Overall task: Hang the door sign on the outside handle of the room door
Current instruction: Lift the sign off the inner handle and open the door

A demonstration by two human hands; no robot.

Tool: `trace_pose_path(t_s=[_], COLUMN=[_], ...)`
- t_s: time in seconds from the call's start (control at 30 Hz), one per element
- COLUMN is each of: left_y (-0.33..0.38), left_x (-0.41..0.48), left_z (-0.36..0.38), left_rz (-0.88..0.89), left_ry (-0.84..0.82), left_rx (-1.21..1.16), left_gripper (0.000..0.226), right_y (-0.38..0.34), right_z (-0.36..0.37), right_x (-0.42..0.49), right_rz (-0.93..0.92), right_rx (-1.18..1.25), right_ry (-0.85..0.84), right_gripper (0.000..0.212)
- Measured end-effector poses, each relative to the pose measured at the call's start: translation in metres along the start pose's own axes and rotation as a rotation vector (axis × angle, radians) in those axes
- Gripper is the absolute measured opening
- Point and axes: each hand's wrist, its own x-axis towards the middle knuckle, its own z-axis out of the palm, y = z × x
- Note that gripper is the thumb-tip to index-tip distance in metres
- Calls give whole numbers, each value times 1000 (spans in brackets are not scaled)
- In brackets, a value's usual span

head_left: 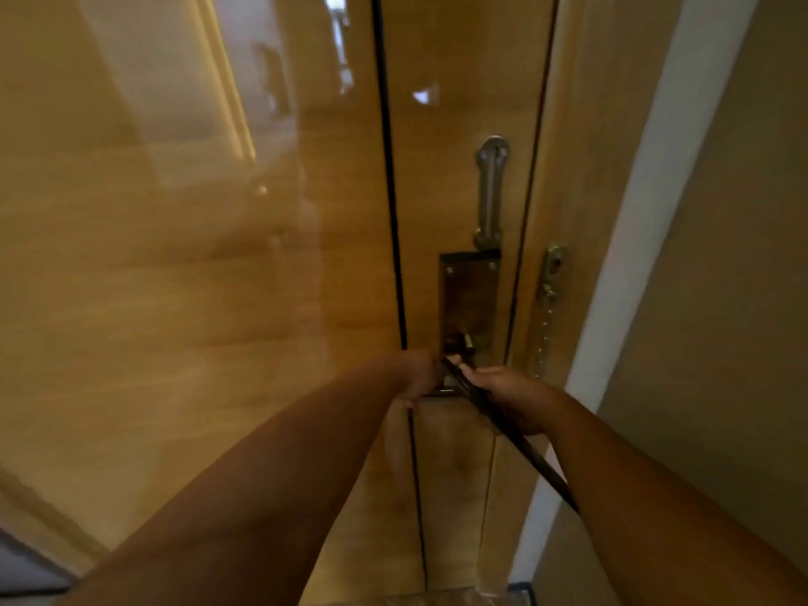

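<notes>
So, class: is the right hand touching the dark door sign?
Touching. The head view shows the right hand closed around the upper part of the thin dark door sign, which runs under its fingers, with no gap.

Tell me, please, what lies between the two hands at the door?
In the head view, the dark door sign, seen edge-on, runs between left hand and right hand.

Two hands, left (417,373) and right (509,398), are showing beside one lock plate (470,295); one door sign (511,439), one swing latch (492,192), one chain (544,330).
</notes>
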Motion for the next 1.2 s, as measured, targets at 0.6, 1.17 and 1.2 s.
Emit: trace_pose_path(t_s=[0.6, 1.17, 1.2], left_y=[-28, -19, -18], left_x=[71, 15, 4], left_z=[119, 119, 128], left_rz=[34, 15, 11], left_ry=[569, 469, 468], left_rx=[-643, -368, -427], left_gripper=[53, 66, 65], right_y=[74, 61, 64], right_z=[-53, -52, -52], right_x=[-26, -84, -88], right_rz=[206, -116, -119], right_rx=[64, -69, -63], right_ry=[269, 610, 612], right_gripper=[30, 46, 45])
